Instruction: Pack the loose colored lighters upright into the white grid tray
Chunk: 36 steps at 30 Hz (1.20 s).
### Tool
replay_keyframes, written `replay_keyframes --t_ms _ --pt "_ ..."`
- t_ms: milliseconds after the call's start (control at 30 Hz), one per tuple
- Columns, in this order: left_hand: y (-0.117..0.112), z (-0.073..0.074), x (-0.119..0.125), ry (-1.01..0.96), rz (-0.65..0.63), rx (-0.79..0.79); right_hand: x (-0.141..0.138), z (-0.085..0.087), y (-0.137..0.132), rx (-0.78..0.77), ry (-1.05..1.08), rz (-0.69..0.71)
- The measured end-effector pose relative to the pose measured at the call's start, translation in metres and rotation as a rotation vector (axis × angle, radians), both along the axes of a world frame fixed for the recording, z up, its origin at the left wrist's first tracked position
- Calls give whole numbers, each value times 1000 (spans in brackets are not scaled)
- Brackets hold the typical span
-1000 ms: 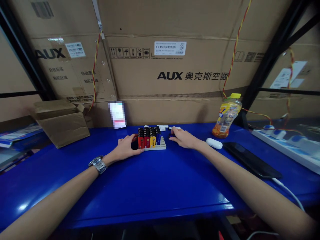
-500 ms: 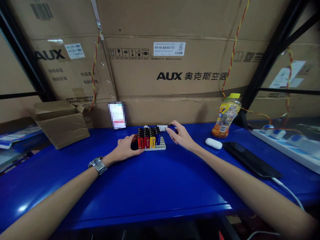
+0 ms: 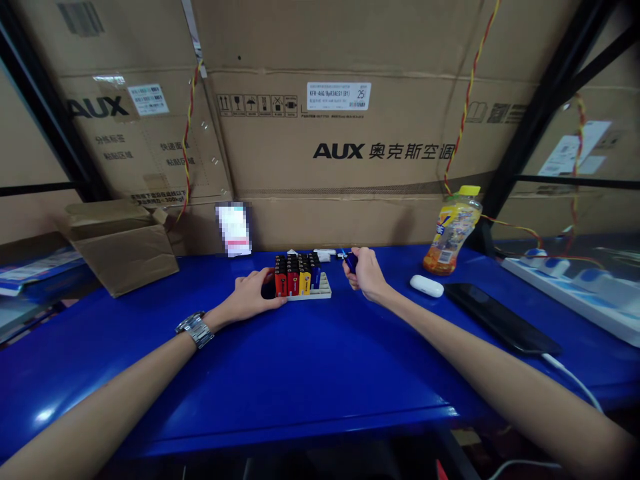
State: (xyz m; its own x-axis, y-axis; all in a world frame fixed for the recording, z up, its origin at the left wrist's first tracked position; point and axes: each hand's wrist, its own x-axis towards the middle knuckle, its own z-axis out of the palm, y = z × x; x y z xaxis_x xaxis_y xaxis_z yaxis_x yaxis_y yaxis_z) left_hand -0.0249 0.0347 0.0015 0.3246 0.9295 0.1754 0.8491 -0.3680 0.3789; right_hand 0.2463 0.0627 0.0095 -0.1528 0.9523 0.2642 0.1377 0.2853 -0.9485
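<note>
Beside the tray (image 3: 325, 292), left fingers (image 3: 261, 278) clasp its edge; right fingers (image 3: 361, 261) pinch a lighter (image 3: 351, 261).

left arm stretched forward, forearm low | my left hand (image 3: 254, 295) palm down, fingers loosely curved, resting | right arm reaching forward, elbow out | my right hand (image 3: 364, 274) raised, fingers curled into fist
</note>
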Motion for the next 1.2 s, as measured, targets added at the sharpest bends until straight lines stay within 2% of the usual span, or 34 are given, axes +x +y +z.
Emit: replay_keyframes --t_ms 100,200,333,500,700,800,900,967,1033,1133,1200 --pt "0 0 0 3 0 -5 -2 1 0 -119 83 -92" --pt "-1 1 1 8 6 -20 -3 3 0 -132 85 4" --pt "-1 1 2 8 18 -15 -1 6 0 57 -12 144" --pt "1 -1 1 7 13 -2 2 12 -4 419 -298 132" --pt "1 -1 2 15 19 6 -4 10 -9 400 -302 197" --pt "0 0 3 19 14 0 -8 10 -15 438 -355 190" --pt "0 0 3 24 18 1 -13 10 -27 538 -507 262" --pt "0 0 3 31 22 9 -20 9 -37 651 -666 356" --pt "0 0 3 39 24 14 -28 6 -45 748 -852 379" --pt "0 0 4 43 23 14 -35 2 -50 759 -1051 342" --pt "-1 1 4 41 22 7 -33 2 -47 720 -1082 363"
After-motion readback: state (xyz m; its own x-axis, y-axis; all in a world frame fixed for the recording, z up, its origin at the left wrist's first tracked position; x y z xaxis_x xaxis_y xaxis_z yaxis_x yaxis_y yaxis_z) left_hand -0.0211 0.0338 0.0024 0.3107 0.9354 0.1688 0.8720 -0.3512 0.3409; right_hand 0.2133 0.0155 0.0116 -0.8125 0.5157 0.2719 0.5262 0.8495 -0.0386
